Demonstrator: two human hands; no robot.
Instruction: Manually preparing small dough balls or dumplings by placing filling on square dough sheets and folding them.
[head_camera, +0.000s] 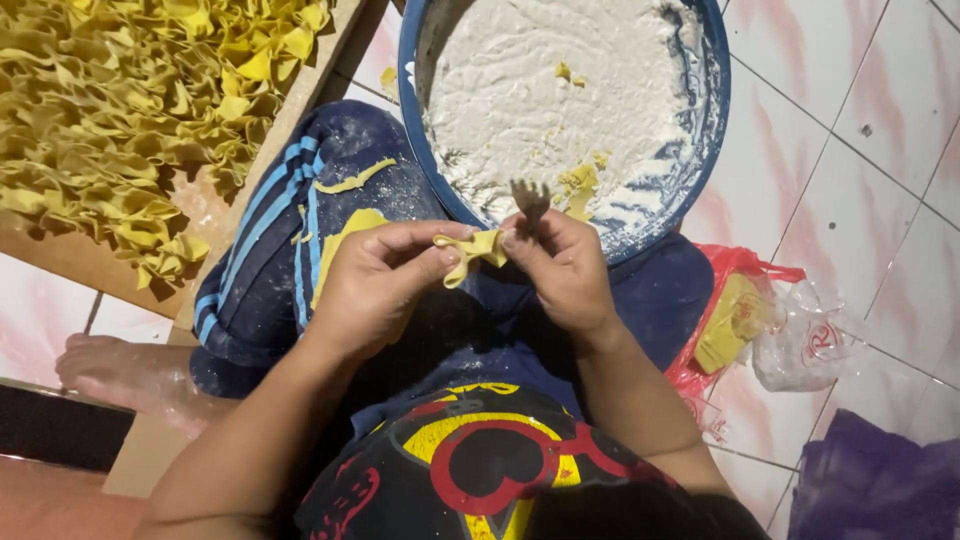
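Your left hand (375, 275) and right hand (560, 265) meet over your lap, fingertips of both closed on a small yellow dough strip (472, 250), pinching it into folds. Your right hand also grips a fork (530, 200). Just beyond sits the blue bowl (715, 110) of flour; far left, a wooden board (300, 100) holds folded pieces

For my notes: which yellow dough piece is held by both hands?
The small folded dough piece, pinched between left hand and right hand; others lie loose.

Red plastic bag (735, 268) on tiles — yellow slab inside, clear printed bag (810, 345) beside it
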